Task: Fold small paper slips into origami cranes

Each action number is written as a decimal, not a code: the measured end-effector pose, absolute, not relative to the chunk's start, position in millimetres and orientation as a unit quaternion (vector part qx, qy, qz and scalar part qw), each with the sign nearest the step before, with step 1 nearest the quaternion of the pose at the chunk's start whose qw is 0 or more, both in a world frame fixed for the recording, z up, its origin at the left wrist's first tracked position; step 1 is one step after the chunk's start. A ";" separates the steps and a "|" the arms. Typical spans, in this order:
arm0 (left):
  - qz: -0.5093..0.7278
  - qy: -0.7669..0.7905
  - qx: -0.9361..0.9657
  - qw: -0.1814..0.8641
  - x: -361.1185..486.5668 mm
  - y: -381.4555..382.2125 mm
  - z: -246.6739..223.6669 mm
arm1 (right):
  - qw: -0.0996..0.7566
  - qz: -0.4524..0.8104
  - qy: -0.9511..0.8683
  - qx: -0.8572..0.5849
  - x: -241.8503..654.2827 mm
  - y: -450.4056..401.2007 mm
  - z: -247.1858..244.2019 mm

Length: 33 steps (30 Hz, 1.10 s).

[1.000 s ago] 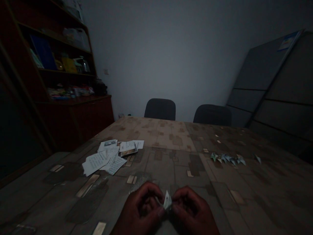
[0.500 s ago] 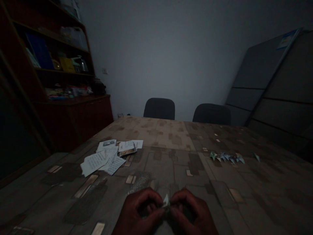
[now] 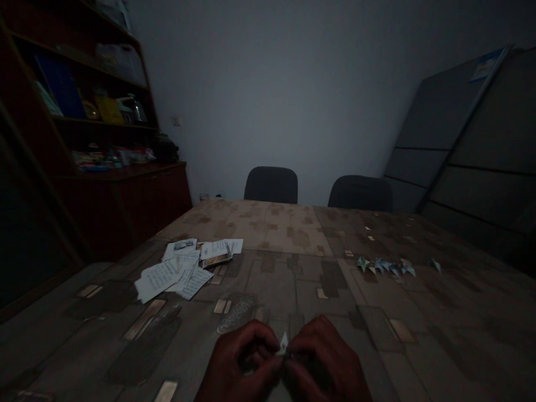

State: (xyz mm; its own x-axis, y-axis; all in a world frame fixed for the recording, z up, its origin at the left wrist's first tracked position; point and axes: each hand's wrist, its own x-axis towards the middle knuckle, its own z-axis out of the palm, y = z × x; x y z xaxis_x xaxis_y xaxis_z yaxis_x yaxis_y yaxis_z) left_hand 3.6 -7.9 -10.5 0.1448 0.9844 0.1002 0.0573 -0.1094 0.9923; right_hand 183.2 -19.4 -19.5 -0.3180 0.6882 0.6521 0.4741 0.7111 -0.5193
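Observation:
Low in the middle of the head view, my left hand (image 3: 243, 363) and my right hand (image 3: 326, 360) meet at the fingertips over the table. Between them they pinch a small pale piece of folded paper (image 3: 283, 341), its pointed tip sticking up. Fingers cover most of it, so its full shape is hidden. Thumbs and forefingers of both hands are closed on it. Off to the right stand several small folded paper figures (image 3: 385, 267) in a row, with a single paper figure (image 3: 434, 264) a little apart.
Loose printed cards (image 3: 167, 276) lie fanned in a pile at the left of the patterned table (image 3: 268, 279). Two dark chairs (image 3: 271, 185) stand at the far edge. A wooden shelf unit (image 3: 125, 178) fills the left side, and grey panels (image 3: 435, 123) lean at the right.
My right hand has shifted slightly, its fingers drawn more over the folded paper. The whole view has moved a little, so the table things appear slightly further left.

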 end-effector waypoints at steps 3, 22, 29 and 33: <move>0.463 0.453 0.561 0.516 5.5 -8.5 -10.5 | 0.457 0.102 -0.811 -0.351 183.2 -18.1 -20.6; 0.525 0.386 0.727 0.215 -9.8 -4.8 -22.2 | 0.433 0.518 -0.537 -0.506 171.9 -17.9 -24.2; 0.490 0.359 0.770 0.194 -14.2 -3.5 -22.2 | 0.442 0.581 -0.478 -0.488 169.4 -17.9 -31.4; 0.462 0.369 0.783 0.192 -14.3 -2.3 -18.7 | 0.449 0.591 -0.469 -0.478 169.5 -17.2 -33.8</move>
State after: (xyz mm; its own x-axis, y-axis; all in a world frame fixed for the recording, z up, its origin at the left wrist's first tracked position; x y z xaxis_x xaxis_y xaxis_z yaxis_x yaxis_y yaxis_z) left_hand -14.3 -2.3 -18.7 0.3009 0.7557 0.5816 0.4002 -0.6537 0.6423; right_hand 169.5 -17.2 -33.8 -0.1398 0.9797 -0.1439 -0.0820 -0.1563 -0.9843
